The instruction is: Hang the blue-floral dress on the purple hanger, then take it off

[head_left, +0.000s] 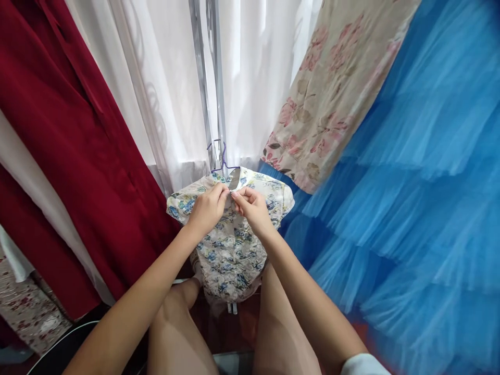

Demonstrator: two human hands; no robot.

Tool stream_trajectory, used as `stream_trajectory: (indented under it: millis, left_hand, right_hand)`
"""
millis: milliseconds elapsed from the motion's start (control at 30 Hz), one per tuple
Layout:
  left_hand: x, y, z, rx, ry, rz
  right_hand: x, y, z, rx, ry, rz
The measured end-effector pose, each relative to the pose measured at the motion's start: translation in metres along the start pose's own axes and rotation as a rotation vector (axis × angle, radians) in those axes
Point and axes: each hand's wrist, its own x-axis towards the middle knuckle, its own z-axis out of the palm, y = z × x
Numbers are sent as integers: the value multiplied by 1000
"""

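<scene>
Here, 2 hands [210, 207] [253, 209] apparently pinch the neckline [244, 178] of the floral blouse [233, 247] behind them

Your left hand [207, 211] and right hand [255, 211] are close together at the front neckline of a short-sleeved blouse [234, 250] with a blue floral print, the fingers [222, 192] of each pinching its edge. A purple hanger [224, 156] rises from the neck opening, just beside grey straps [219, 78]. Your bare legs [281, 317] flank the blouse's lower part. Ahead of you is a white curtain [255, 78]; dark red fabric [97, 172] drapes to your left, and pink-flowered beige fabric [308, 120] and tiered blue tulle [422, 182] hang to your right.
</scene>
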Motion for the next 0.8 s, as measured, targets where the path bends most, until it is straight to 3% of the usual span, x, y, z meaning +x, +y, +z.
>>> stream_trajectory:
  millis: [67,167,300,400,567,667,800]
  left_hand:
    - [2,-5,5,-2,58,-4]
    - [6,-25,2,-66,233,-129]
    - [13,-84,-18,-88,495,-383]
    - [5,-135,-28,-23,554,-602]
    - [-34,-176,-14,30,461,-791]
    - [-61,-179,6,7,311,-835]
    - [-94,-166,36,-136,1,-819]
  right_hand:
    - [8,11,-4,-13,9,16]
    - [15,29,-7,-61,49,46]
    - [8,43,-13,-94,73,83]
    - [-5,44,-19,-109,57,120]
    - [-22,39,-27,-120,17,145]
    - [-31,39,-38,-118,62,141]
    - [-46,46,-66,-104,179,204]
